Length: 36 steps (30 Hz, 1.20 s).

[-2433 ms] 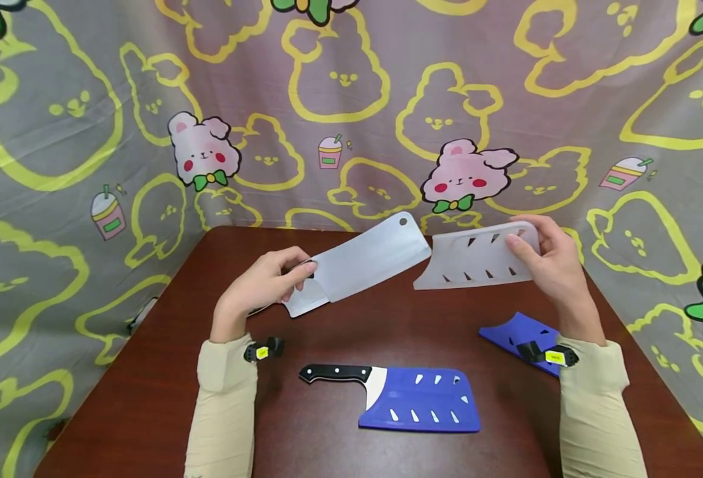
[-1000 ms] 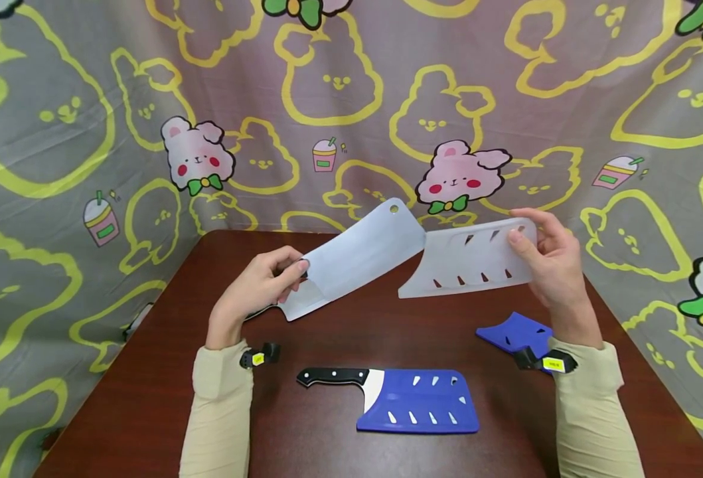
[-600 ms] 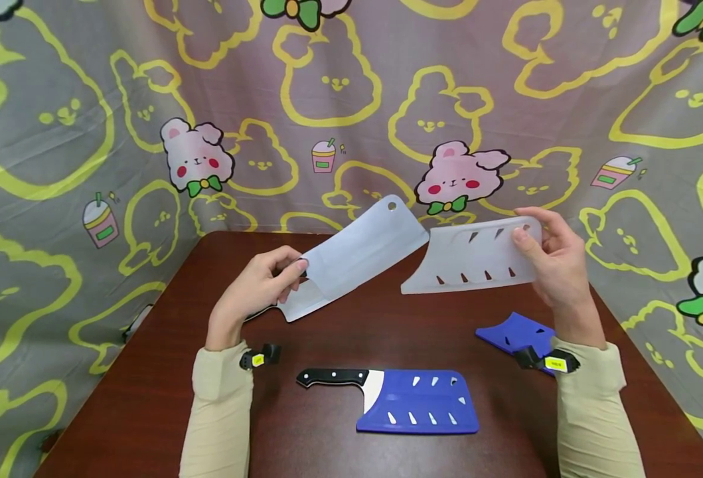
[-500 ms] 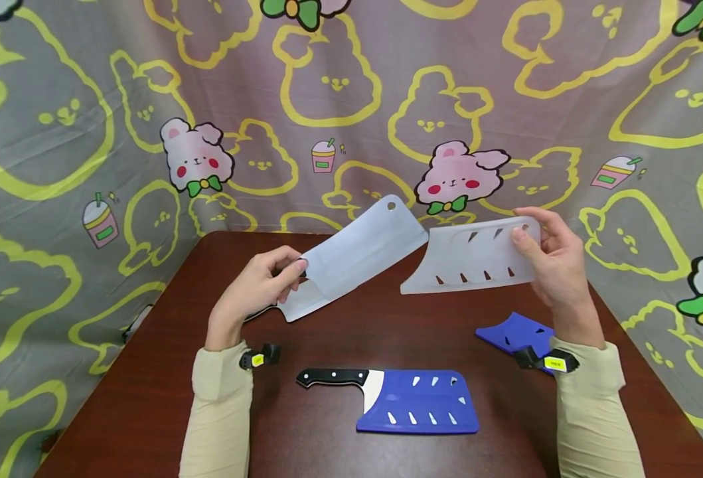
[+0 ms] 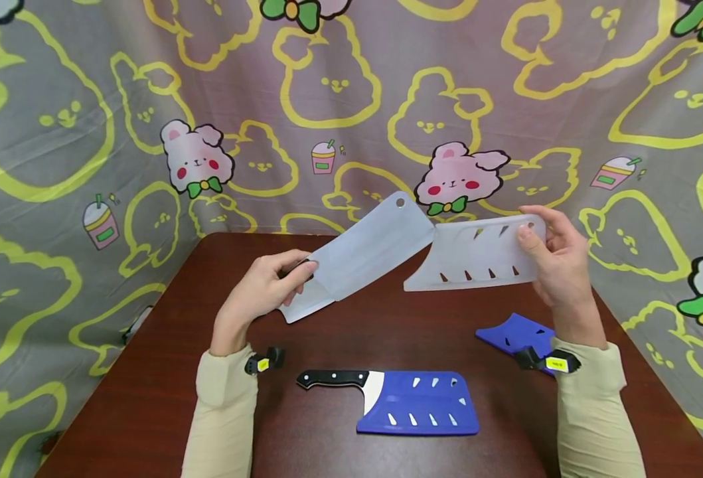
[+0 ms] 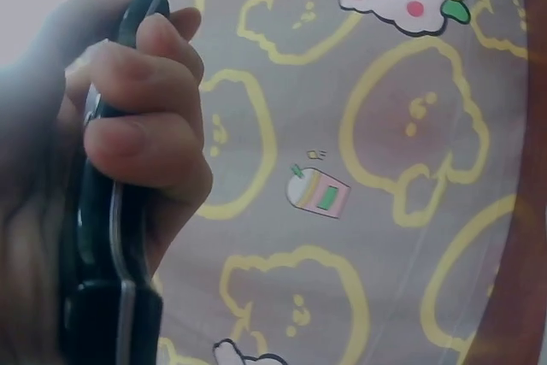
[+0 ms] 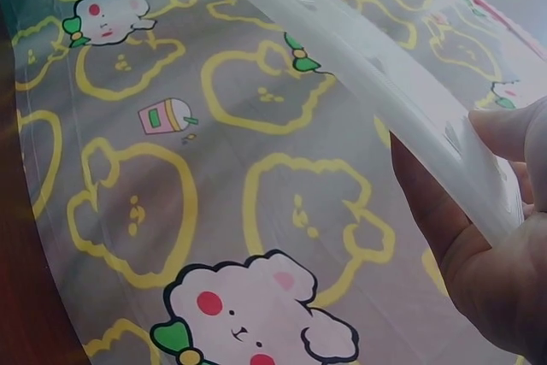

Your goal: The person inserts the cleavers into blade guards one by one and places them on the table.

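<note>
My left hand point(image 5: 267, 285) holds a cleaver point(image 5: 375, 245) in the air by its black handle point(image 6: 107, 237); the fingers curl round the handle in the left wrist view. Its bare steel blade slants up to the right. A white slotted blade cover point(image 5: 476, 255) is pinched between thumb and fingers of my right hand point(image 5: 560, 265) at its right end. In the right wrist view the cover point(image 7: 402, 91) is seen nearly edge-on. The blade's far right corner meets or overlaps the cover's upper left corner; I cannot tell whether they touch.
On the brown table point(image 5: 321, 458) in front lies a second cleaver with a black handle point(image 5: 333, 378), its blade in a blue slotted cover point(image 5: 419, 401). Another blue cover point(image 5: 515, 335) lies at the right, partly behind the right wrist. A patterned curtain point(image 5: 363, 146) encloses the back and sides.
Over the last two seconds the cleaver has tilted more steeply upward. In the last half second both the cleaver and the white cover have shifted slightly right. The things on the table stay put.
</note>
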Tool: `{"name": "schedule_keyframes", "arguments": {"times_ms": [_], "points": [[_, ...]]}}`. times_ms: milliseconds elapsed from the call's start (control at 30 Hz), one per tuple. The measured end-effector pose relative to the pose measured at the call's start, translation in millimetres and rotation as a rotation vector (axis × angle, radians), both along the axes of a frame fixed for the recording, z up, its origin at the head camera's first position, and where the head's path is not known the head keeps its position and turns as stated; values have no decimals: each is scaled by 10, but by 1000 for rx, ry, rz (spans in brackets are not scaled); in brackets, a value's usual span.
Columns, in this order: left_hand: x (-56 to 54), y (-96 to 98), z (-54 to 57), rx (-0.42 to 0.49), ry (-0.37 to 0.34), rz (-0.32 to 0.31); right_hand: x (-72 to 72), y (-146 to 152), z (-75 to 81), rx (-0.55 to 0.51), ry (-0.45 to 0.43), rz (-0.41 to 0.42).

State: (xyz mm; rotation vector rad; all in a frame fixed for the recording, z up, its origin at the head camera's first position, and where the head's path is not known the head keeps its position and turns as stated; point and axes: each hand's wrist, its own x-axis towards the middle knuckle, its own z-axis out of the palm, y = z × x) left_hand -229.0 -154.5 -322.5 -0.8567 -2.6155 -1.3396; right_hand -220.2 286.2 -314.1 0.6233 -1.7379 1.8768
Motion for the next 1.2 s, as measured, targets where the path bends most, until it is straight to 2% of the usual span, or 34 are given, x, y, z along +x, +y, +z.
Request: {"name": "schedule_keyframes", "arguments": {"times_ms": [100, 233, 433, 533, 633, 767, 933, 1000, 1200], "points": [[32, -6, 22, -17, 19, 2, -1, 4, 12, -4, -13, -34], [86, -12, 49, -37, -2, -22, 1, 16, 15, -31, 1, -31], [215, -13, 113, -125, -106, -53, 22, 9, 27, -43, 36, -3], [278, -3, 150, -164, -180, -91, 46, 6, 35, -8, 19, -14], [325, 14, 182, -210, -201, -138, 69, 13, 39, 15, 6, -4], [331, 70, 197, -238, -150, -152, 97, 21, 43, 0, 32, -11], [313, 186, 190, -196, -117, -171, 98, -56, 37, -19, 44, -1], [301, 240, 183, -179, -91, -183, 78, -123, 27, -14, 29, 6], [255, 405, 124, -192, -9, -179, 38, -367, -50, 62, -63, -57]]}}
